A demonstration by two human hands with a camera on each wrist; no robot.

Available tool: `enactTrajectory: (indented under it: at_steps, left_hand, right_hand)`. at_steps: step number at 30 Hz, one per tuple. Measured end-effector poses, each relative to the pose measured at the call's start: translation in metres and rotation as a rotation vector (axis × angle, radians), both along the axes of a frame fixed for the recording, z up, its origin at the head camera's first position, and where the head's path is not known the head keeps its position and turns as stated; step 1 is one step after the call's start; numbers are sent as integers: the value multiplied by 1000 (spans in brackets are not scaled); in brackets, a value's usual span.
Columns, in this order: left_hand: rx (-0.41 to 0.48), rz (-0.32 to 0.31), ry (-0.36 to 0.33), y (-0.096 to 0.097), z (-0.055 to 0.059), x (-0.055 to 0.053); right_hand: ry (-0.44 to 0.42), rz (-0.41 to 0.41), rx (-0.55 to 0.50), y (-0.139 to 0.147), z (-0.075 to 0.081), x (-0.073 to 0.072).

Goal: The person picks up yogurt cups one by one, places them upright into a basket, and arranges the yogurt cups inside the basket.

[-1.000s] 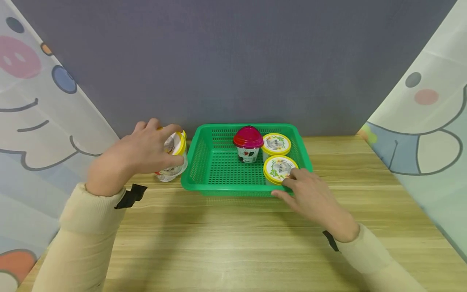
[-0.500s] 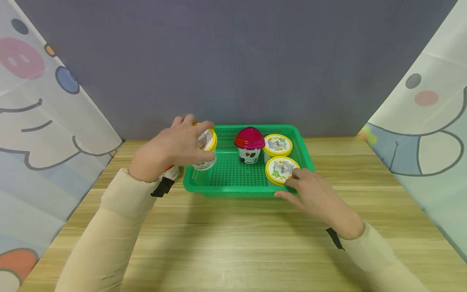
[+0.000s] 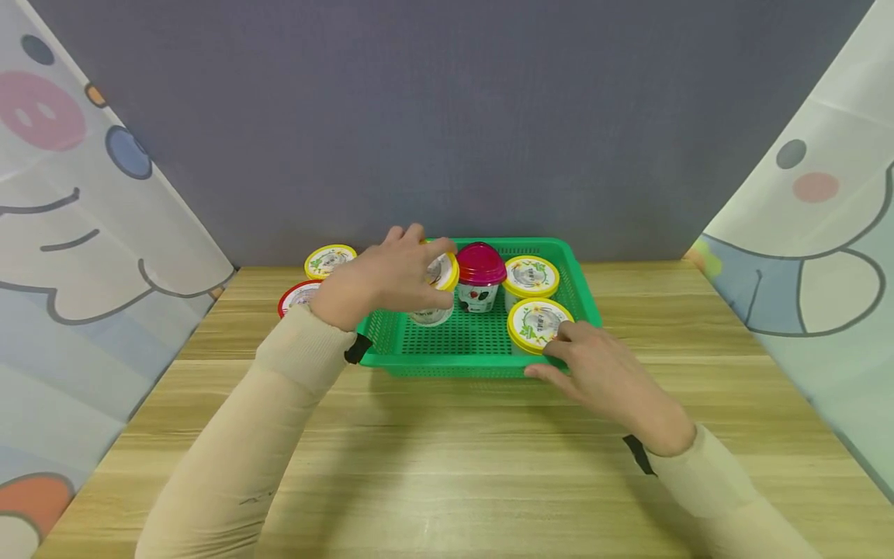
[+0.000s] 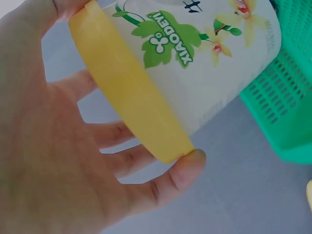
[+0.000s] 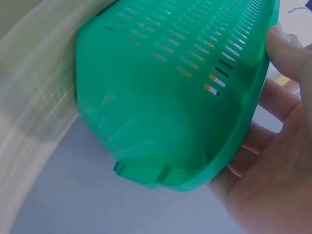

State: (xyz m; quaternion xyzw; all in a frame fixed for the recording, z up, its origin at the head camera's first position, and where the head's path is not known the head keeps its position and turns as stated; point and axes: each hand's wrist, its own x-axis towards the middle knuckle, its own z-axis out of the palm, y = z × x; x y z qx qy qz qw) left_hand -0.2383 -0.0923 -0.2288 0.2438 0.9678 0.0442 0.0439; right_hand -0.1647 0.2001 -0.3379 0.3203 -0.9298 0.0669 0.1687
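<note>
My left hand (image 3: 391,276) holds a yellow-lidded white cup (image 4: 195,63) by its lid, above the left half of a green plastic basket (image 3: 454,361). Leaf and flower prints with "XIAODEYI" show on its side in the left wrist view. My right hand (image 3: 608,376) grips the basket's front right rim, its thumb outside and fingers inside. Inside the basket stand a cup with a magenta domed lid (image 3: 480,264) and two yellow-lidded cups, a rear one (image 3: 531,276) and a front one (image 3: 538,324) close to my right fingers.
Left of the basket, a yellow-lidded cup (image 3: 330,260) and a red-lidded cup (image 3: 297,296) stand on the wooden table (image 3: 447,458), partly covered by my left hand and wrist. A grey panel (image 3: 447,116) rises behind; cartoon-printed sheets (image 3: 803,233) flank both sides.
My left hand has carried the yellow-lidded cup rightward from beside the basket to above it, uncovering the two cups on the left. The right hand has stayed on the rim.
</note>
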Motion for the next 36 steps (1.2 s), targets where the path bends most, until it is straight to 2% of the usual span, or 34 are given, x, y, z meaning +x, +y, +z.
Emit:
enactTrajectory:
  at_steps: [7,13,18,23,32,36]
  left_hand:
    - [-20,-21,-47,18,-14,-9]
    - [-33,-51,-83,35,-26,-11]
    - [-73,-36,-157,49,-37,-12]
    - [-121,-25,-174,59,-46,-13]
    - [-171,-14,-213,71,-52,-11]
    - [-157,-7,-240,76,-54,-11]
  right_hand:
    - [-8,-4,-3,-1,0,-1]
    - [3,-4,-1,-2,-1,-1]
    - [3,-5,-3,-2,-1,-1]
    - [16,6,-5,-2,-1,-2]
    - [30,5,-12,-2,0,-1]
    - [16,-6,-6,-1,0,-1]
